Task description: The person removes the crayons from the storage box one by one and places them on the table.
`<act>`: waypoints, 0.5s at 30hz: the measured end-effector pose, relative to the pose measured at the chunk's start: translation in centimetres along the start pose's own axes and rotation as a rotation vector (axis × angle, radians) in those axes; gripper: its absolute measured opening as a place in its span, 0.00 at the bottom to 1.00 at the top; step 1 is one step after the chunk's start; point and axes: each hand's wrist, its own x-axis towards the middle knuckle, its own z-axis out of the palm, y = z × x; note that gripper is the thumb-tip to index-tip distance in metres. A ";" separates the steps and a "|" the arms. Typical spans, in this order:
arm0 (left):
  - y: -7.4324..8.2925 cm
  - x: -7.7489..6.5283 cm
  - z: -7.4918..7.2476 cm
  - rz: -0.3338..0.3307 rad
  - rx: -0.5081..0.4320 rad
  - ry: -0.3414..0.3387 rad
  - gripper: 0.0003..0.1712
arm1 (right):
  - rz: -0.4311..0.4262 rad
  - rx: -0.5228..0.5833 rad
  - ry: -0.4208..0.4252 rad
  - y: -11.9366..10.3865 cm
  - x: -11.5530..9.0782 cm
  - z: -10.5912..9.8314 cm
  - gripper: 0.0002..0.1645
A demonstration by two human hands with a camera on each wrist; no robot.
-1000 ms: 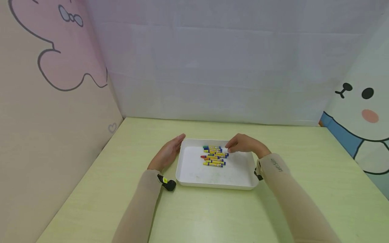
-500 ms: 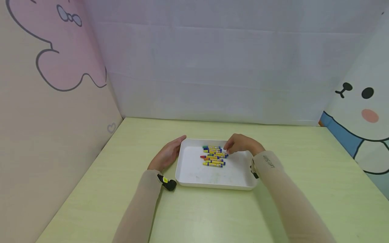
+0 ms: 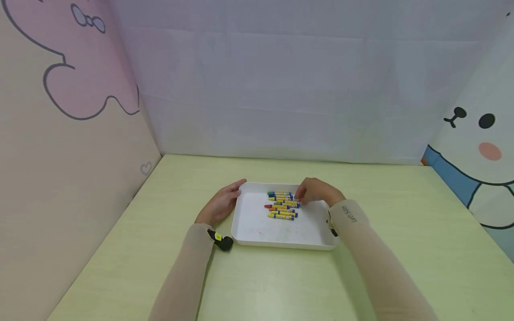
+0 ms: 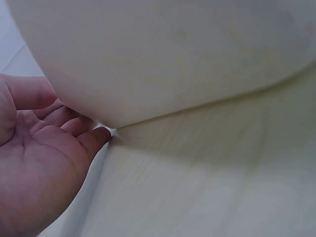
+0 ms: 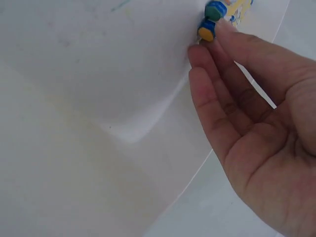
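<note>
Several yellow-wrapped crayons [image 3: 283,214] with blue bands lie roughly side by side in a white rectangular tray [image 3: 277,236]. A red-tipped crayon [image 3: 268,206] reaches furthest left in the row. My right hand [image 3: 316,191] is at the crayons' right ends. In the right wrist view, thumb and index finger pinch a crayon with an orange end [image 5: 206,34], beside a green-ended crayon [image 5: 215,11]; the other fingers bend loosely. My left hand [image 3: 221,203] rests along the tray's left side, index finger extended, thumb at the rim. Its little finger [image 4: 96,140] reaches the tray's bottom corner.
The tray stands on a pale yellow-green table [image 3: 257,285]. Pale walls rise behind and on both sides, with a pink cartoon figure [image 3: 96,71] at left and a white cartoon face [image 3: 478,142] at right. Faint coloured smudges mark the tray's floor.
My right hand has shifted slightly left against the crayon ends, and the middle crayons' right ends sit a little further left. The left thumb now shows at the tray's rim.
</note>
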 end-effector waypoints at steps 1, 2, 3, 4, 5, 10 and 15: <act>0.0 0.0 0.0 -0.001 -0.002 -0.001 0.30 | -0.003 -0.001 0.003 0.0 0.0 0.1 0.10; -0.1 0.0 -0.1 0.001 0.001 -0.004 0.30 | -0.010 -0.004 0.005 -0.1 0.0 0.1 0.10; -0.1 0.0 -0.1 0.003 0.005 -0.008 0.30 | -0.019 -0.008 0.005 -0.1 -0.1 0.1 0.10; -0.1 0.0 -0.1 0.005 0.004 -0.011 0.30 | -0.030 -0.013 0.005 -0.2 -0.1 0.2 0.10; -0.1 0.0 -0.1 0.004 0.003 -0.008 0.30 | -0.033 -0.012 0.005 -0.2 -0.1 0.2 0.10; 0.0 -0.1 -0.1 -0.006 0.027 0.012 0.29 | -0.045 -0.023 0.002 -0.4 -0.3 0.4 0.11; 0.1 -0.2 -0.2 -0.011 0.035 0.007 0.30 | -0.047 -0.026 0.011 -0.4 -0.1 0.6 0.10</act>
